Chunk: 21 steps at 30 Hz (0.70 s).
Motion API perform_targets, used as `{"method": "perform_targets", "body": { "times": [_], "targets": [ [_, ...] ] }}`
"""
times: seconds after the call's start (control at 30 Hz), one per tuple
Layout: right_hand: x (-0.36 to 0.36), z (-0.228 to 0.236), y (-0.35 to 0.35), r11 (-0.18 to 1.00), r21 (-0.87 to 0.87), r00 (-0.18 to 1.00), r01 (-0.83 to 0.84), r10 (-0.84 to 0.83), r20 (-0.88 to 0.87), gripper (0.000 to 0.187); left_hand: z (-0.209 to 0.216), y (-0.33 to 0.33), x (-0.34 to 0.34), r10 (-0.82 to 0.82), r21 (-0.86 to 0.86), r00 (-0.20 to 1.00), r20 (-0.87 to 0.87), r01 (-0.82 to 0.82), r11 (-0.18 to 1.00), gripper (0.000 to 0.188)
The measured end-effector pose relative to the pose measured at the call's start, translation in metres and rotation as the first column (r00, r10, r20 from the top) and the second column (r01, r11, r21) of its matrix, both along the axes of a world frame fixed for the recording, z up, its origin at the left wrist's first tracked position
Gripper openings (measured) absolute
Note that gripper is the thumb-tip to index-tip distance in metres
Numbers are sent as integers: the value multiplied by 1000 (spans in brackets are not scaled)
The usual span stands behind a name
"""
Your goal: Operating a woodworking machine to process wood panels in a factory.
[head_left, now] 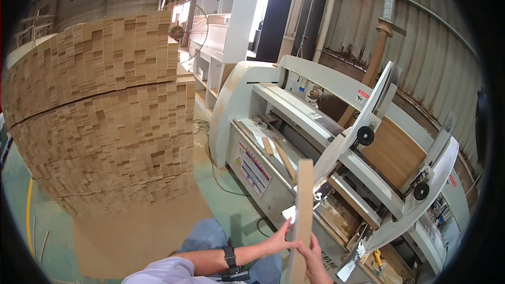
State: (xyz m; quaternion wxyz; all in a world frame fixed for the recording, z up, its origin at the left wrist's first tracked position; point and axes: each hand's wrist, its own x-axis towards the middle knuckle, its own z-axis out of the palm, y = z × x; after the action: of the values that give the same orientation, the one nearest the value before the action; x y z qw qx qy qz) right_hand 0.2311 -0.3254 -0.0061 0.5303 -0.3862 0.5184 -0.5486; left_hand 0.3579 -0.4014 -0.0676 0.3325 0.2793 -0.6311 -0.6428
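A long, narrow wooden board [303, 194] stands nearly upright in front of me, its lower end running out of the picture. My left hand [280, 237] grips it from the left, with the thumb across the board and the index finger raised along its edge. From the right, my right hand [314, 257] is closed around the same board, lower down. The board hides some fingers of both hands. Just behind the board is a grey-white woodworking machine [247, 139].
A tall stack of wooden strips [115, 121] rises at the left on a brown sheet [142, 236]. Loose wood pieces [284, 160] lie on the machine's bed. White shelving [226, 26] and a wire-caged fan [198, 31] stand behind. A cable [223, 186] trails over the green floor.
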Motion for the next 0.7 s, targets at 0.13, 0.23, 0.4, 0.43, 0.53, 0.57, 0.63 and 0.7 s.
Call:
{"method": "perform_targets", "body": {
  "times": [0.13, 0.23, 0.4, 0.43, 0.53, 0.57, 0.63, 0.7],
  "targets": [
    [47, 14, -47, 940, 0, 918, -341, 333, 218, 74, 45, -23, 58, 319, 103, 911, -263, -302, 948, 100],
    [78, 37, -68, 843, -152, 835, -516, 535, 129, 84, 95, -38, 109, 418, 302, 849, -322, -327, 896, 97],
    [104, 84, -107, 773, -141, 762, -619, 634, 129, 89, 151, -93, 155, 479, 287, 823, -307, -400, 871, 95],
    [110, 98, -127, 753, -166, 753, -637, 654, 74, 85, 162, -106, 163, 479, 248, 828, -291, -418, 874, 95],
    [142, 158, -173, 732, -212, 746, -648, 666, 20, 72, 207, -137, 198, 487, 228, 824, -289, -435, 871, 93],
    [156, 183, -186, 709, -196, 711, -677, 700, 76, 69, 215, -144, 213, 449, 181, 804, -390, -411, 893, 88],
    [180, 210, -230, 665, -213, 650, -715, 746, 147, 69, 220, -153, 223, 388, 140, 793, -470, -367, 920, 83],
    [197, 224, -286, 662, -278, 665, -696, 740, 100, 68, 223, -153, 218, 404, 123, 809, -427, -390, 912, 54]
  ]
}}
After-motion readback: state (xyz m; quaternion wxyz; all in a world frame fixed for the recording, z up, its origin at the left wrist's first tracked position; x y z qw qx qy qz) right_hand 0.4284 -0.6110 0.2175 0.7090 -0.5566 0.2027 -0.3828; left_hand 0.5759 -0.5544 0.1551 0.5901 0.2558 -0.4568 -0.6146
